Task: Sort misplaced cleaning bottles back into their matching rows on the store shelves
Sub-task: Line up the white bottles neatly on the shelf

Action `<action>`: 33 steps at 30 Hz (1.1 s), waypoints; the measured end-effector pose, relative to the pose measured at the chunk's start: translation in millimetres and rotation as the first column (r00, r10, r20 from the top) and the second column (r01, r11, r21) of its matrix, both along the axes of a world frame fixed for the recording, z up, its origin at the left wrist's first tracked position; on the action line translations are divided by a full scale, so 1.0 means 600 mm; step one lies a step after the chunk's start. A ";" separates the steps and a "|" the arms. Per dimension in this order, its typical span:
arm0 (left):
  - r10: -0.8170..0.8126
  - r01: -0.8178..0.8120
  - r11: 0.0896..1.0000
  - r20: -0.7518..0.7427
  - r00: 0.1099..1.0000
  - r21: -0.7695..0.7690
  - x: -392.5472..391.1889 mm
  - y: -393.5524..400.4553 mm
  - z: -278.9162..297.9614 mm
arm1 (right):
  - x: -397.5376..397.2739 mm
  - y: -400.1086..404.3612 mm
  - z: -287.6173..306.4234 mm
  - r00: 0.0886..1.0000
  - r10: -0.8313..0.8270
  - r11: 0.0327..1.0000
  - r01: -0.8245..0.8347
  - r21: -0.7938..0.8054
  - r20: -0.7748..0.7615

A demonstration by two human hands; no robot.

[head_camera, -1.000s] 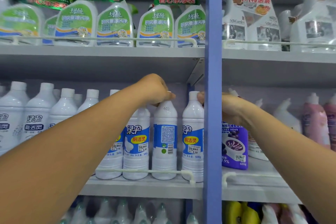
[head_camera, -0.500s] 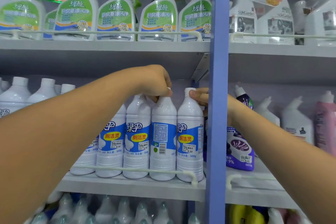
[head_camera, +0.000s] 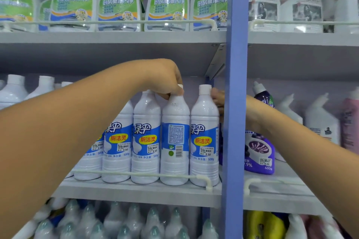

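The left hand [head_camera: 165, 79] is reaching in over the middle shelf [head_camera: 136, 192] and is pinching the cap and neck of a white bottle [head_camera: 175, 141] from above, its grip clamped on that bottle. This bottle is standing upright in the front row, 2nd from the right end, and is showing its back label with the barcode, while its neighbours are showing front labels with blue and yellow print. It is sitting behind the white guard rail [head_camera: 139, 174], touching the bottles on both sides.

The right hand [head_camera: 217, 99] is coming round from behind the blue upright post [head_camera: 235, 103], which is hiding most of it. Its fingertips are lying against the neck and shoulder of the end bottle [head_camera: 205, 137], the last one in the row beside the post. Whether that grip is curling round the bottle or only touching it, I cannot tell.

To the right of the post, a purple bottle [head_camera: 259, 147] is standing on the same shelf level, with white angled-neck bottles [head_camera: 318, 120] behind it. On the shelf above, green-labelled spray bottles [head_camera: 120, 4] are lining up behind their own rail. Below, rows of capped bottles [head_camera: 134, 219] are showing, blurred.
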State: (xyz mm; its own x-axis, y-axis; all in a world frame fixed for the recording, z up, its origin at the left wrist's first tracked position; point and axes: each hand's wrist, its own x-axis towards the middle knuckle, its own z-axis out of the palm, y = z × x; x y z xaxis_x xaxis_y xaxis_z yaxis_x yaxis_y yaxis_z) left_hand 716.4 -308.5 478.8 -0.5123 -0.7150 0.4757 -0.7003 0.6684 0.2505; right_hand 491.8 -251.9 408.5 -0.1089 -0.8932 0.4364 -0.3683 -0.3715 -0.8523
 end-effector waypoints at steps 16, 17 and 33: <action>0.050 -0.019 0.983 0.166 0.985 -0.185 -0.004 -0.017 0.010 | 0.187 0.123 0.143 0.032 -0.373 0.893 0.283 -0.350 -0.927; 0.078 -0.026 0.969 0.202 0.976 -0.248 -0.003 -0.019 0.010 | 0.189 0.098 0.147 -0.118 -0.334 0.870 0.342 -0.354 -0.935; -0.158 0.168 0.985 0.207 0.966 -0.031 0.024 -0.057 0.026 | 0.181 -0.015 0.181 0.256 -0.082 0.730 0.673 0.117 -0.963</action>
State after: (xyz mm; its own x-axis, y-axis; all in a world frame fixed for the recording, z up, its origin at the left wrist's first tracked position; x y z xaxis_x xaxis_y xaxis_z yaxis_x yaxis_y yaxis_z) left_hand 730.9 -342.7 494.3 -0.7091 -0.5932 0.3812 -0.6141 0.7852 0.0795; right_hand 600.5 -260.6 517.1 -0.3265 -0.9393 0.1059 -0.9356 0.3370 0.1049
